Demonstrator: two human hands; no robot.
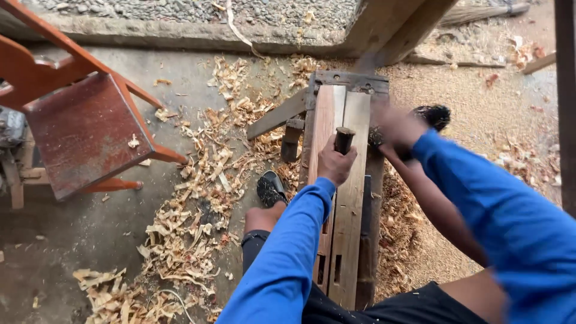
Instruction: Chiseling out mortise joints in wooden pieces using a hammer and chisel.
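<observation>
My left hand [335, 161] grips the dark wooden handle of a tool [344, 139] held upright on a long plank [350, 198]. The plank lies lengthwise on a narrow workbench, clamped at its far end by a metal bracket [351, 81]. It has slots cut near my end. My right hand [393, 127] is blurred, just right of the plank near its far end, with a dark object [433, 115] close by; whether it holds that object I cannot tell. Both arms wear blue sleeves.
Wood shavings [192, 210] cover the concrete floor left of the bench, sawdust [474, 120] lies to the right. A red wooden chair [84, 129] stands at left. My foot in a black sandal [271, 189] rests beside the bench. A timber post [390, 30] rises beyond.
</observation>
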